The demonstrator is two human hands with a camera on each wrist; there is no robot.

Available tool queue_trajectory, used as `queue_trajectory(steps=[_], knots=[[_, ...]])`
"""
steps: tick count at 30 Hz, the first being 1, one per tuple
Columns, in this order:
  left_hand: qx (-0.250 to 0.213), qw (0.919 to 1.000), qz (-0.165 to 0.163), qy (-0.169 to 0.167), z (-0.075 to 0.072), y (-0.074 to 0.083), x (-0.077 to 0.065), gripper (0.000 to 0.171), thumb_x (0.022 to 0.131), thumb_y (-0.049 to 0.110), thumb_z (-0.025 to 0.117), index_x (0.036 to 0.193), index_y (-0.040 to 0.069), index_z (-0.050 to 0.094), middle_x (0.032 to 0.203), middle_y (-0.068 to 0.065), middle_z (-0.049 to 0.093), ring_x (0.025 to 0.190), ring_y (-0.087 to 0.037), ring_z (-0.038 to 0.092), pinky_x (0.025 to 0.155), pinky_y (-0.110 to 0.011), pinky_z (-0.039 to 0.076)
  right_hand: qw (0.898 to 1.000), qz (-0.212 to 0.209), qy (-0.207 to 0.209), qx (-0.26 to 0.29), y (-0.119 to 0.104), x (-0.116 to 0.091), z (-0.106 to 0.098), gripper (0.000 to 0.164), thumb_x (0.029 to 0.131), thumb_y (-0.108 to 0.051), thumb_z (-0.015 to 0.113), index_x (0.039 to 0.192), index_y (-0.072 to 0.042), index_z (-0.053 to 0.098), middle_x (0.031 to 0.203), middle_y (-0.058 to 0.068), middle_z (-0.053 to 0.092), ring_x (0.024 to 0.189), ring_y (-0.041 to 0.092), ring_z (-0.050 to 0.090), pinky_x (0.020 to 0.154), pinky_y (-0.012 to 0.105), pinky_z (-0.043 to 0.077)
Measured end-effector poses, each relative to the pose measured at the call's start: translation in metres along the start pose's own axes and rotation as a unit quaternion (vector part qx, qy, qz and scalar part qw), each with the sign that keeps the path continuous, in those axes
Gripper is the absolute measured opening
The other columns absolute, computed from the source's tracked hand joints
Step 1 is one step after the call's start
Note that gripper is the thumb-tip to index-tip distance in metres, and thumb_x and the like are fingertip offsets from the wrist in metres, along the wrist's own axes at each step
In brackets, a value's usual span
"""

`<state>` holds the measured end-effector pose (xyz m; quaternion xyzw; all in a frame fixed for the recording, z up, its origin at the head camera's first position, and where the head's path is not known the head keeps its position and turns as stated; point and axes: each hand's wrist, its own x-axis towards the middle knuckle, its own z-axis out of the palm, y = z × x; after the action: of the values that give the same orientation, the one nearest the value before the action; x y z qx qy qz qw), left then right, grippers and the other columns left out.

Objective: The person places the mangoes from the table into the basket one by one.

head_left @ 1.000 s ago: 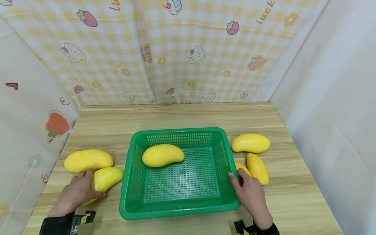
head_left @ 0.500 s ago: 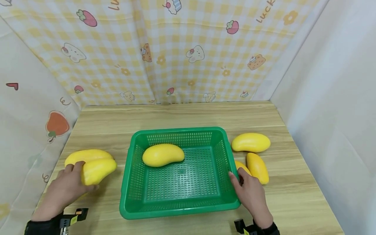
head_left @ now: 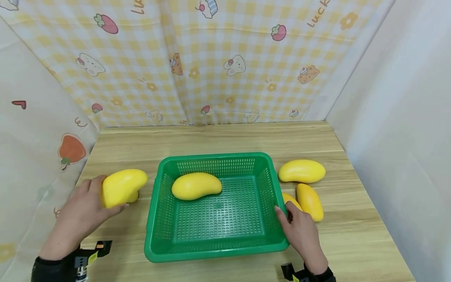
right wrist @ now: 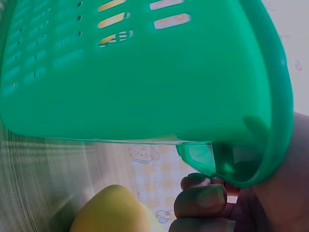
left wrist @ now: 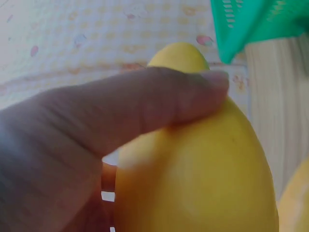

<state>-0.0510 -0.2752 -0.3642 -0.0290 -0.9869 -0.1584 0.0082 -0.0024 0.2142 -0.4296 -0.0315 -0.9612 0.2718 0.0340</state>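
My left hand [head_left: 82,207] grips a yellow mango [head_left: 123,186] above the table, left of the basket; in the left wrist view the thumb lies across this mango [left wrist: 203,169]. Behind and below it, another mango [head_left: 134,197] is mostly hidden. A green plastic basket [head_left: 218,256] stands in the middle, with one mango [head_left: 196,186] lying inside at its left. My right hand [head_left: 303,233] holds the basket's right rim, the thumb on the inner side. In the right wrist view its curled fingers [right wrist: 200,200] are under the basket's rim [right wrist: 285,96].
To the right of the basket lie a mango [head_left: 302,171] at the back, one [head_left: 310,201] nearer, and one [head_left: 290,199] partly covered by the right hand. Patterned cloth [head_left: 211,78] hangs behind the wooden table [head_left: 211,137], with white cloth [head_left: 405,137] at the right side.
My left hand has lifted a mango off the table and moved it up and away over the other one there. The right hand and the basket stay in place.
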Motion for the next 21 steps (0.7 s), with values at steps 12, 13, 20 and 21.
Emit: queue_trajectory(steps=[12, 13, 20, 21], knots=[[-0.008, 0.9963, 0.076, 0.041, -0.002, 0.033, 0.006, 0.087, 0.062, 0.028, 0.087, 0.125, -0.012, 0.043, 0.102, -0.029, 0.048, 0.079, -0.040, 0.045, 0.057, -0.048, 0.040, 1.000, -0.001, 0.003, 0.004, 0.000, -0.001, 0.002, 0.035, 0.097, -0.038, 0.055, 0.073, -0.015, 0.045, 0.055, -0.005, 0.034, 0.044, 0.010, 0.034, 0.043, 0.023, 0.025], [-0.008, 0.9955, 0.084, 0.045, -0.001, 0.035, 0.006, 0.087, 0.062, 0.029, 0.087, 0.125, -0.012, 0.043, 0.103, -0.029, 0.049, 0.079, -0.039, 0.045, 0.058, -0.047, 0.040, 1.000, -0.002, 0.004, 0.004, 0.000, -0.001, 0.002, 0.035, 0.097, -0.037, 0.055, 0.073, -0.015, 0.046, 0.055, -0.005, 0.034, 0.044, 0.010, 0.034, 0.043, 0.023, 0.025], [0.001, 0.9899, 0.135, 0.043, -0.001, 0.061, 0.011, 0.089, 0.062, 0.035, 0.088, 0.126, -0.009, 0.045, 0.101, -0.025, 0.053, 0.079, -0.036, 0.049, 0.061, -0.046, 0.042, 1.000, -0.004, 0.006, -0.001, 0.000, 0.000, 0.000, 0.035, 0.097, -0.036, 0.056, 0.072, -0.014, 0.045, 0.055, -0.005, 0.033, 0.044, 0.010, 0.034, 0.043, 0.023, 0.025], [0.003, 0.9891, 0.141, 0.040, 0.000, 0.065, 0.013, 0.089, 0.062, 0.037, 0.088, 0.126, -0.009, 0.045, 0.101, -0.024, 0.053, 0.079, -0.035, 0.049, 0.061, -0.046, 0.043, 1.000, -0.003, 0.005, -0.001, -0.001, 0.000, 0.000, 0.035, 0.097, -0.036, 0.056, 0.072, -0.014, 0.045, 0.055, -0.005, 0.033, 0.044, 0.010, 0.034, 0.043, 0.023, 0.025]])
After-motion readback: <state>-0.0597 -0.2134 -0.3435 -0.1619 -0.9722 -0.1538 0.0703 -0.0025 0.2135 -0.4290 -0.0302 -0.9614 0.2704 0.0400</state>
